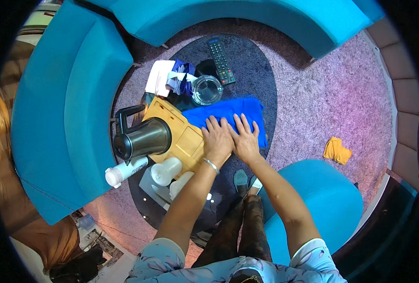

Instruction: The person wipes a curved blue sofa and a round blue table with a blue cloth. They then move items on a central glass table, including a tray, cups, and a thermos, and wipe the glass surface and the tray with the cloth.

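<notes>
A folded blue cloth lies on the dark oval glass table. My left hand rests palm down on its near edge, and a silver bangle circles that wrist. Beside it, my right hand presses flat on the cloth with the fingers spread. The two hands touch along their inner sides. Under my left wrist and forearm sits a wooden tray with recessed squares, its right end partly hidden. Neither hand grips anything; the cloth's near edge is partly covered by them.
On the tray stands a metal kettle with a black handle. Around it are a white bottle, white cups, a glass ashtray, a remote control and bundled packs. Blue sofas, a blue stool and a yellow cloth surround the table.
</notes>
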Action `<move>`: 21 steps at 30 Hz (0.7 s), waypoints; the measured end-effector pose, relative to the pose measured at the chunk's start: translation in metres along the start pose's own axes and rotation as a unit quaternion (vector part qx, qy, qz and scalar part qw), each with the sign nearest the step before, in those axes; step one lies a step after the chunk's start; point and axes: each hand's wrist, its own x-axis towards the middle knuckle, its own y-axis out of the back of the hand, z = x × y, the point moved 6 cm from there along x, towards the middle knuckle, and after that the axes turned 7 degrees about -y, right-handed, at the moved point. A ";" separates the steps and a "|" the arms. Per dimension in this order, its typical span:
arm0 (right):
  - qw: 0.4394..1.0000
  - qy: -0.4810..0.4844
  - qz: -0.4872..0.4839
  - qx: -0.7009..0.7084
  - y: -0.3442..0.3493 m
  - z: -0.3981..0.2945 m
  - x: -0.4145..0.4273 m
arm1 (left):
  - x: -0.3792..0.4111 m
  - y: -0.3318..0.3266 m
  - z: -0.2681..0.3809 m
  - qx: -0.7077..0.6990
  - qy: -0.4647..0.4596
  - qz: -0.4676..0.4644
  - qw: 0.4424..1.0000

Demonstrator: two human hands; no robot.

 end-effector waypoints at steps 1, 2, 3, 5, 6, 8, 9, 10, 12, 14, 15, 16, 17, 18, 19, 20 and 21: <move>1.000 -0.002 0.003 -0.003 0.004 0.005 -0.016 | -0.011 0.000 0.011 0.003 -0.009 -0.003 1.000; 1.000 -0.008 -0.006 -0.005 0.007 0.011 -0.033 | -0.022 -0.005 0.022 0.004 -0.024 -0.010 1.000; 1.000 -0.016 -0.013 -0.013 0.011 0.022 -0.053 | -0.032 -0.010 0.041 -0.006 -0.037 -0.036 0.999; 0.999 -0.028 -0.027 -0.021 0.014 0.030 -0.091 | -0.060 -0.022 0.061 -0.015 -0.065 -0.043 0.997; 0.999 -0.033 -0.031 -0.020 0.011 0.041 -0.108 | -0.071 -0.029 0.075 -0.005 -0.083 -0.050 0.995; 0.999 -0.029 -0.022 -0.007 0.013 0.054 -0.113 | -0.076 -0.034 0.089 -0.010 -0.092 -0.092 0.991; 1.000 -0.022 -0.015 0.001 0.015 0.055 -0.111 | -0.067 -0.031 0.090 -0.026 -0.111 -0.065 0.991; 0.999 -0.034 0.008 0.000 0.020 0.060 -0.100 | -0.052 -0.030 0.087 -0.041 -0.134 -0.039 0.989; 0.997 -0.055 0.051 0.031 0.030 0.069 -0.057 | -0.016 -0.023 0.074 -0.075 -0.167 -0.001 0.983; 0.995 -0.071 0.068 0.001 0.044 0.070 -0.010 | 0.021 -0.012 0.066 -0.109 -0.144 0.009 0.983; 0.994 -0.074 0.076 -0.022 0.046 0.070 0.002 | 0.029 -0.013 0.064 -0.126 -0.126 0.017 0.984; 0.995 -0.064 0.068 -0.027 0.043 0.068 0.002 | 0.025 -0.019 0.063 -0.131 -0.098 0.046 0.985; 0.996 -0.055 0.061 -0.032 0.040 0.066 0.003 | 0.016 -0.025 0.066 -0.135 -0.071 0.075 0.985; 0.996 -0.049 0.052 -0.043 0.037 0.072 0.000 | 0.003 -0.033 0.073 -0.161 -0.029 0.061 0.985; 0.998 -0.029 0.052 -0.027 0.033 0.066 -0.015 | -0.017 -0.039 0.074 -0.164 -0.007 0.064 0.984; 0.999 -0.031 0.042 -0.003 0.032 0.063 -0.035 | -0.036 -0.045 0.079 -0.161 -0.016 0.052 0.986; 0.999 -0.032 0.032 0.025 0.030 0.059 -0.058 | -0.058 -0.051 0.082 -0.153 -0.022 0.040 0.987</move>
